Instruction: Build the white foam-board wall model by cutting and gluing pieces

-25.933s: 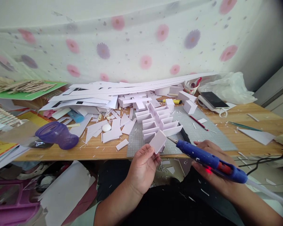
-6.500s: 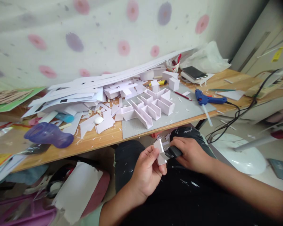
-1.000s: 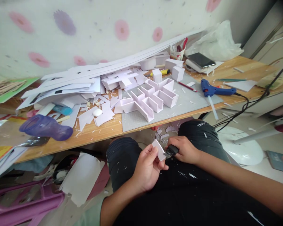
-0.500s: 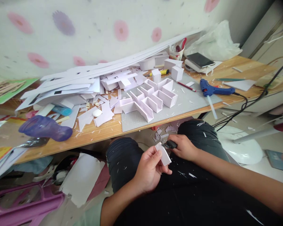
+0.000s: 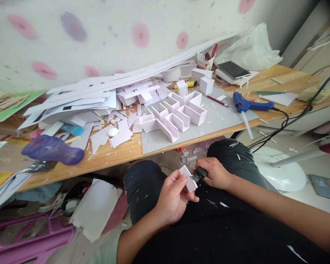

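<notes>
Above my lap, my left hand pinches a small white board piece between thumb and fingers. My right hand is closed round a black-handled tool, whose metal end meets the right edge of the piece; its exact kind is hard to make out. On the table in front, a white structure of open channels rests on a grey cutting mat. Small white boxes stand behind it.
A blue glue gun with its cable lies at the right. White strips and scraps are heaped at the left, near a purple translucent object. A yellow cutter and a red pencil lie behind the structure.
The black-handled tool has turned slightly and its tip is lower along the piece's edge. My left hand and the piece have shifted slightly left.
</notes>
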Tool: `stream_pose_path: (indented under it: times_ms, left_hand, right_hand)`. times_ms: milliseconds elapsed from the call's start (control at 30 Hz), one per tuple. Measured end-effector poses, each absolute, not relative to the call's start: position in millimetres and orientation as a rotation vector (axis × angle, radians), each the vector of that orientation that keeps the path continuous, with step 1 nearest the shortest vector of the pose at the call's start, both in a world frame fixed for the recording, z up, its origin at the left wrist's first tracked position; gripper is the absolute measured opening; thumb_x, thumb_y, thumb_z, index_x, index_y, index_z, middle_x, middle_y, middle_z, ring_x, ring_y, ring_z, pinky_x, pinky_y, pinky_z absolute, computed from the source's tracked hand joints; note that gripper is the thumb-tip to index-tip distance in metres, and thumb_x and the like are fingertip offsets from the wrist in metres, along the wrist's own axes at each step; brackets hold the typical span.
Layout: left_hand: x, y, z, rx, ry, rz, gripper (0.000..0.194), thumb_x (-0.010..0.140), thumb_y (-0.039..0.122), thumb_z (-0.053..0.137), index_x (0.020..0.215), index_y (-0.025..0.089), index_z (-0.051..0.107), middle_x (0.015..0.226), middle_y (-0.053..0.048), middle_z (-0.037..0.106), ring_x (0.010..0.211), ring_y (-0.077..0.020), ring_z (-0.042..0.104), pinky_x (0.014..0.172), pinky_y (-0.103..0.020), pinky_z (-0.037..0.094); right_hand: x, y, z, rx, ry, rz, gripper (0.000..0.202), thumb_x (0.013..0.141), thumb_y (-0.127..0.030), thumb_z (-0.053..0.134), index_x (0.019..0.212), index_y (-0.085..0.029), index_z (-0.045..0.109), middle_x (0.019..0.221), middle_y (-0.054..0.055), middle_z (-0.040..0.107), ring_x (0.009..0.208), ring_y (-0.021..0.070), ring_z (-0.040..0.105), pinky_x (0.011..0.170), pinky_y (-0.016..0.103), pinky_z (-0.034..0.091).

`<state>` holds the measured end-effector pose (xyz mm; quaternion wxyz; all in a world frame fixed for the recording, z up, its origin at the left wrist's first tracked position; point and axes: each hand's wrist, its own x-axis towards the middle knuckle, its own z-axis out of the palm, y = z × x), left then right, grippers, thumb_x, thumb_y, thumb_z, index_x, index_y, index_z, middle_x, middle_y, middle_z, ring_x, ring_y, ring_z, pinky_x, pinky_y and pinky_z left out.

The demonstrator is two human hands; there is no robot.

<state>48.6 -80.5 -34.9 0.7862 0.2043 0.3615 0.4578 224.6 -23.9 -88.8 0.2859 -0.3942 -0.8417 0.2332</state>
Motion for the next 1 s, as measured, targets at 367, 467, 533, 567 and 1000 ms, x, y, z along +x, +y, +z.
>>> stream_pose_path:
  times_ms: [367,467,533,567,1000]
  left_hand:
    - [46.9,-76.2,-35.9,0.528,0.942,1.069,0.024,0.077,0.031,0.072,0.084,0.013,0.057,0.067,0.001,0.064,0.053,-0.0083,0.06,0.054,-0.023,0.055]
    - [45.5,-73.0,-38.2,0.53,1.028,1.141,0.022,0.077,0.027,0.072,0.086,0.014,0.056,0.075,0.0,0.066,0.064,-0.0108,0.065,0.064,-0.025,0.055]
    - [44.9,-71.8,-39.0,0.533,1.026,1.149,0.022,0.077,0.026,0.072,0.088,0.014,0.057,0.079,-0.001,0.068,0.067,-0.0113,0.065,0.068,-0.026,0.055]
    - [44.6,-71.5,-39.2,0.536,1.01,1.151,0.022,0.077,0.025,0.072,0.089,0.014,0.057,0.08,-0.002,0.068,0.068,-0.0114,0.065,0.07,-0.026,0.055]
    - [39.3,-70.4,-33.0,0.627,0.777,1.023,0.033,0.07,0.037,0.078,0.084,0.015,0.058,0.087,-0.007,0.071,0.087,-0.0195,0.067,0.086,-0.035,0.048]
  right_hand:
    - [217.9,-18.8,-87.5,-1.235,-1.949,1.016,0.025,0.088,-0.036,0.049,0.069,-0.02,0.048,0.061,-0.002,0.051,0.056,0.0127,0.048,0.054,0.024,0.038]
    - [212.5,-21.1,-71.7,-1.042,-1.723,1.375,0.03,0.085,-0.046,0.054,0.074,-0.018,0.053,0.064,-0.002,0.049,0.059,0.0124,0.046,0.057,0.025,0.039]
    - [209.2,-22.6,-63.0,-0.946,-1.646,1.5,0.033,0.081,-0.05,0.06,0.079,-0.017,0.057,0.067,-0.002,0.051,0.061,0.0125,0.047,0.059,0.025,0.04]
    - [208.0,-22.9,-60.1,-0.932,-1.615,1.53,0.034,0.079,-0.05,0.063,0.08,-0.017,0.057,0.068,-0.002,0.052,0.062,0.0125,0.047,0.06,0.025,0.041]
    - [218.2,-18.8,-44.4,-0.896,-1.724,1.43,0.02,0.082,-0.035,0.063,0.086,-0.015,0.062,0.075,0.002,0.061,0.069,0.0145,0.057,0.065,0.027,0.048]
